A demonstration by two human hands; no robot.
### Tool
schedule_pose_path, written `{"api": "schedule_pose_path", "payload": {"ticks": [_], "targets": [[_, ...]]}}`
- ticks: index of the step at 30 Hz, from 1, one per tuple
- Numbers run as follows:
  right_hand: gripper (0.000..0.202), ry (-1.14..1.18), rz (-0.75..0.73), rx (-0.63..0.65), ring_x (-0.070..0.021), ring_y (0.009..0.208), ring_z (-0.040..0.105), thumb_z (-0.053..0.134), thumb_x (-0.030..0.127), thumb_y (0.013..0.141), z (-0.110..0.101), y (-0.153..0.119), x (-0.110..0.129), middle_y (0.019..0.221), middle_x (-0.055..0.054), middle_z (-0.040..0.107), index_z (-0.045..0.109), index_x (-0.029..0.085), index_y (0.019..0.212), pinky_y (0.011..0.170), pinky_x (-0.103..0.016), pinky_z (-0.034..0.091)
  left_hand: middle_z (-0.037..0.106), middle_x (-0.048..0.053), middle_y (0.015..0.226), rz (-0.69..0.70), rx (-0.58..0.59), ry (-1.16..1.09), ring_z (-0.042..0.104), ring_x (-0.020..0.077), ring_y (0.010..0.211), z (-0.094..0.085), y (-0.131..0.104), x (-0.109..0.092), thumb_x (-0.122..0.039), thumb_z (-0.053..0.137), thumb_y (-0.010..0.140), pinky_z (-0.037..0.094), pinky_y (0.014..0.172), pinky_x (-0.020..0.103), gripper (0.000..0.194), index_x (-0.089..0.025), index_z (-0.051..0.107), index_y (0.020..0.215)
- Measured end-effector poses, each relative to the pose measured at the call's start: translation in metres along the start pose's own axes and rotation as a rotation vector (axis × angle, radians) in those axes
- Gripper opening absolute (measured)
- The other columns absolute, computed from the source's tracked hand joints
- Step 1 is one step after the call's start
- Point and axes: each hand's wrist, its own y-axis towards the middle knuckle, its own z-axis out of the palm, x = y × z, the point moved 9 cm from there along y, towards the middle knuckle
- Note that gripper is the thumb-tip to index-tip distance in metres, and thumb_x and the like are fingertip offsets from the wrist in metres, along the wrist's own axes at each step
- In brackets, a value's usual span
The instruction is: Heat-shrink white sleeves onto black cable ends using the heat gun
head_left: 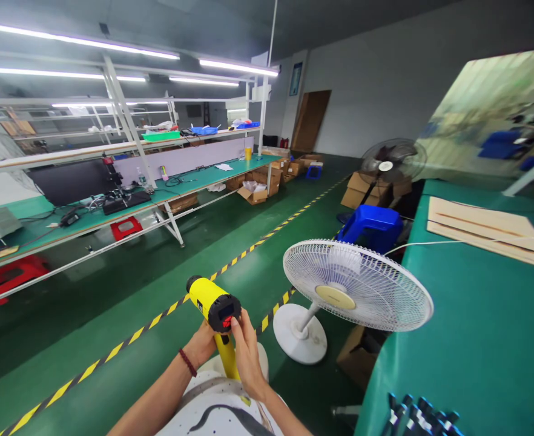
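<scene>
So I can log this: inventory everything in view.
Barrel-shaped handled tool: one, yellow-black, bottom centre
Round pedestal fan: one, white, right
Caged fan: one, dark, rear
Plastic stools: four visible, blue/red, floor
Long workbench: one, green, left
Flat monitor: one, black, workbench
Small clutter: uncounted, mixed, workbench
Shallow trays: three, green and blue, shelf
Cardboard boxes: several, brown, floor
Striped tapes: two, yellow-black, floor
Covered table: one, green, right
Flat boards: apparently two, tan, table
Slim items: several, black-blue, table
Tube lights: several, white, overhead
Left hand: one, on handle
Right hand: one, at red button
</scene>
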Motion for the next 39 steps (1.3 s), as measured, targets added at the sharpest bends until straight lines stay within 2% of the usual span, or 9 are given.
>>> {"api": "schedule_pose_path", "payload": {"ticks": [7, 11, 17, 21, 32, 39], "targets": [[0.033, 0.003, 0.005, -0.006, -0.0207, 0.103, 0.062, 0.049, 0.042, 0.09, 0.0, 0.0, -0.002, 0.11, -0.004, 0.069, 0.062, 0.024, 0.113, 0.091, -0.029, 0.047, 0.073, 0.005, 0.086, 0.005, 0.003, 0.003, 0.063, 0.0188, 0.081, 0.001, -0.002, -0.001, -0.037, 0.092, 0.039, 0.048, 0.081, 0.03, 0.048, -0.019, 0.075, 0.081], [0.034, 0.0, -0.013, -0.025, -0.0206, 0.101, 0.063, 0.049, 0.042, 0.089, -0.001, -0.001, -0.002, 0.108, -0.003, 0.07, 0.063, 0.024, 0.114, 0.088, -0.028, 0.048, 0.073, 0.003, 0.083, 0.004, -0.009, 0.009, 0.063, 0.0181, 0.08, 0.0, -0.002, -0.002, -0.032, 0.093, 0.039, 0.048, 0.081, 0.03, 0.045, -0.019, 0.075, 0.078], [0.035, -0.006, 0.009, -0.017, -0.0206, 0.1, 0.063, 0.049, 0.044, 0.089, 0.0, 0.0, -0.006, 0.106, -0.004, 0.07, 0.063, 0.024, 0.113, 0.087, -0.028, 0.048, 0.074, 0.004, 0.089, 0.0, -0.017, 0.005, 0.064, 0.0206, 0.085, -0.001, -0.003, -0.003, -0.025, 0.093, 0.035, 0.048, 0.084, 0.032, 0.048, -0.02, 0.075, 0.08], [0.036, 0.015, 0.029, 0.018, -0.0205, 0.104, 0.062, 0.049, 0.047, 0.089, 0.003, 0.0, -0.008, 0.111, -0.004, 0.068, 0.061, 0.023, 0.114, 0.092, -0.029, 0.047, 0.074, 0.006, 0.089, -0.004, -0.015, -0.013, 0.064, 0.0211, 0.086, -0.001, -0.002, -0.001, -0.029, 0.094, 0.034, 0.048, 0.085, 0.032, 0.051, -0.019, 0.076, 0.08], [0.038, 0.012, 0.043, -0.007, -0.0212, 0.108, 0.06, 0.051, 0.045, 0.089, 0.001, -0.002, -0.01, 0.117, -0.004, 0.067, 0.061, 0.024, 0.119, 0.095, -0.03, 0.045, 0.075, 0.005, 0.089, -0.001, 0.003, -0.025, 0.065, 0.0191, 0.084, -0.003, -0.001, 0.0, -0.036, 0.093, 0.04, 0.051, 0.081, 0.03, 0.05, -0.018, 0.075, 0.083], [0.038, -0.023, 0.004, 0.0, -0.0205, 0.105, 0.062, 0.049, 0.044, 0.09, 0.001, -0.003, -0.007, 0.113, -0.004, 0.068, 0.061, 0.023, 0.119, 0.09, -0.027, 0.048, 0.074, 0.004, 0.086, 0.005, 0.004, -0.03, 0.064, 0.017, 0.079, -0.001, -0.003, -0.002, -0.03, 0.093, 0.039, 0.051, 0.077, 0.028, 0.048, -0.018, 0.075, 0.082]]}}
